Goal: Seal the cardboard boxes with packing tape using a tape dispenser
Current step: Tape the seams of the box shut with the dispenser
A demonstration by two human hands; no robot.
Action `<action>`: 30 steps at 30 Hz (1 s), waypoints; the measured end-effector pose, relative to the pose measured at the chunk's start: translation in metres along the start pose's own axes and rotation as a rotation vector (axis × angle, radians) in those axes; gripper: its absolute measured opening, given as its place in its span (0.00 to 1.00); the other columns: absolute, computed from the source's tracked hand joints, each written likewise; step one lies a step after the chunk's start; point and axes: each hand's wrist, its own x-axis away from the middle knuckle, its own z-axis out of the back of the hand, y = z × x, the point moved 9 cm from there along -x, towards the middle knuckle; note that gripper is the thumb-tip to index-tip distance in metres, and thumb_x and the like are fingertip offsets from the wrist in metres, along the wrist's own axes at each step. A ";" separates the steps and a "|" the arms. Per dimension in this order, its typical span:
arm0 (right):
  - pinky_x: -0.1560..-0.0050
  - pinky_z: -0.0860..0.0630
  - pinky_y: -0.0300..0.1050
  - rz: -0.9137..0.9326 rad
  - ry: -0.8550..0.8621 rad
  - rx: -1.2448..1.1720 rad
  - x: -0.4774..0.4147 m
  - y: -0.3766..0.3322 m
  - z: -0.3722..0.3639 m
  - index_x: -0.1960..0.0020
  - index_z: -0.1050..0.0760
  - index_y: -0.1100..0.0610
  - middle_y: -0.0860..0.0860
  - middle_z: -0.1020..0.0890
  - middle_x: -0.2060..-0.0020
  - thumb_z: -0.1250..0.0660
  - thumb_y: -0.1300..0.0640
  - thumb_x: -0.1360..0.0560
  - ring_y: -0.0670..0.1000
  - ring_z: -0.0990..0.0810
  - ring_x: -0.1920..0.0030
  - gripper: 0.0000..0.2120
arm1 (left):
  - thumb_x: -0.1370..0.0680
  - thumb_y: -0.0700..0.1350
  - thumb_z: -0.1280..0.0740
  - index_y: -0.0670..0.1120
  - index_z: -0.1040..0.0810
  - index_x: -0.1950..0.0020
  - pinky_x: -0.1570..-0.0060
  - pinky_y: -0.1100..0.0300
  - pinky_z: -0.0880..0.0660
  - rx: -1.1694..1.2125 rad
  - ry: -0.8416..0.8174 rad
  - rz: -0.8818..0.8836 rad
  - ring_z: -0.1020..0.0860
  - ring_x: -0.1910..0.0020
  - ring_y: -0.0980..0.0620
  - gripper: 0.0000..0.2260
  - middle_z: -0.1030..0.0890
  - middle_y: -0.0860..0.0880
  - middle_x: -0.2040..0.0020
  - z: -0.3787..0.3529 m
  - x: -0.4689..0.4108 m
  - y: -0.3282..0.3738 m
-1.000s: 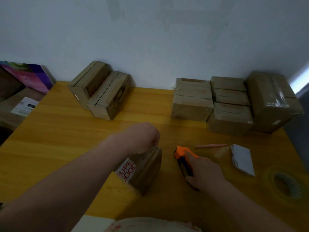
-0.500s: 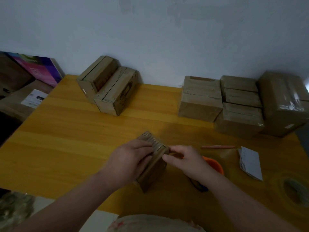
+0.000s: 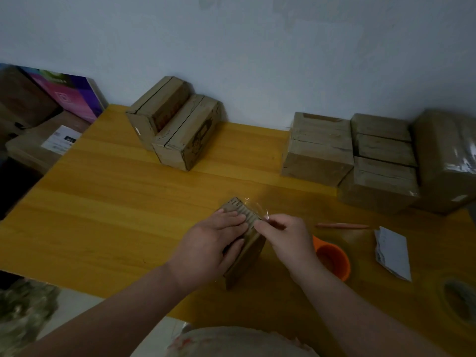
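Brown box point(image 3: 248, 253) upright, striped top; right hand point(image 3: 286, 235) pinches crinkled clear tape point(image 3: 257, 207).

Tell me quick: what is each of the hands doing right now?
Left hand: open, fingers flat on the small box.
Right hand: closed, pinching the clear tape.
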 end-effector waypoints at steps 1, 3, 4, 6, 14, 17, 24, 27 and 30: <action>0.72 0.31 0.30 0.014 0.030 0.012 -0.001 -0.002 0.000 0.66 0.20 0.46 0.41 0.19 0.71 0.27 0.52 0.28 0.38 0.22 0.69 0.08 | 0.26 0.42 0.32 0.41 0.18 0.43 0.34 0.48 0.34 0.005 0.001 -0.001 0.21 0.41 0.48 0.13 0.18 0.45 0.43 0.000 0.000 0.000; 0.73 0.31 0.30 0.041 0.067 0.034 -0.002 -0.007 0.000 0.67 0.21 0.49 0.43 0.21 0.73 0.27 0.52 0.27 0.39 0.23 0.70 0.10 | 0.26 0.41 0.31 0.41 0.18 0.43 0.34 0.48 0.34 0.018 -0.004 0.001 0.21 0.41 0.49 0.13 0.19 0.45 0.42 -0.001 0.002 -0.001; 0.72 0.32 0.31 0.066 0.082 0.068 -0.002 -0.009 0.000 0.68 0.23 0.50 0.44 0.22 0.74 0.28 0.52 0.27 0.40 0.24 0.70 0.12 | 0.26 0.42 0.32 0.42 0.18 0.42 0.34 0.48 0.34 0.020 -0.006 0.005 0.21 0.41 0.49 0.13 0.19 0.45 0.42 0.000 0.003 -0.002; 0.72 0.34 0.33 0.113 0.103 0.146 -0.002 -0.015 0.000 0.70 0.26 0.49 0.45 0.25 0.75 0.29 0.50 0.26 0.41 0.26 0.70 0.15 | 0.25 0.42 0.33 0.42 0.18 0.42 0.34 0.48 0.35 0.014 -0.008 0.015 0.21 0.40 0.49 0.13 0.19 0.45 0.42 0.000 0.004 -0.001; 0.71 0.33 0.34 0.179 0.142 0.240 0.002 -0.026 0.002 0.70 0.30 0.47 0.46 0.30 0.76 0.33 0.46 0.23 0.42 0.27 0.70 0.18 | 0.29 0.30 0.30 0.40 0.18 0.44 0.39 0.53 0.27 0.078 0.047 0.060 0.20 0.44 0.46 0.15 0.18 0.44 0.44 0.012 0.001 -0.005; 0.72 0.34 0.34 0.191 0.121 0.251 0.000 -0.032 0.003 0.69 0.31 0.48 0.45 0.30 0.75 0.36 0.41 0.24 0.41 0.28 0.71 0.18 | 0.32 0.35 0.24 0.40 0.20 0.49 0.54 0.59 0.24 0.019 0.230 0.218 0.22 0.51 0.49 0.13 0.20 0.45 0.50 0.028 0.003 -0.026; 0.70 0.33 0.29 0.154 0.112 0.338 -0.013 -0.038 0.001 0.59 0.22 0.46 0.40 0.22 0.66 0.32 0.47 0.24 0.38 0.24 0.64 0.07 | 0.24 0.53 0.32 0.51 0.42 0.23 0.41 0.55 0.28 0.343 -0.126 0.542 0.32 0.36 0.56 0.32 0.35 0.55 0.30 -0.013 0.005 -0.079; 0.68 0.34 0.32 0.129 0.119 0.317 -0.013 -0.036 0.000 0.61 0.23 0.47 0.42 0.22 0.67 0.33 0.48 0.24 0.40 0.24 0.64 0.08 | 0.20 0.51 0.39 0.51 0.44 0.22 0.31 0.61 0.38 0.386 -0.270 0.421 0.38 0.28 0.56 0.27 0.39 0.54 0.25 -0.024 0.001 -0.070; 0.68 0.34 0.34 0.105 0.129 0.298 -0.013 -0.035 0.000 0.62 0.23 0.47 0.43 0.21 0.67 0.32 0.48 0.24 0.41 0.23 0.64 0.09 | 0.18 0.52 0.43 0.51 0.46 0.22 0.30 0.67 0.46 0.262 -0.294 0.339 0.42 0.27 0.59 0.25 0.41 0.54 0.24 -0.024 -0.001 -0.065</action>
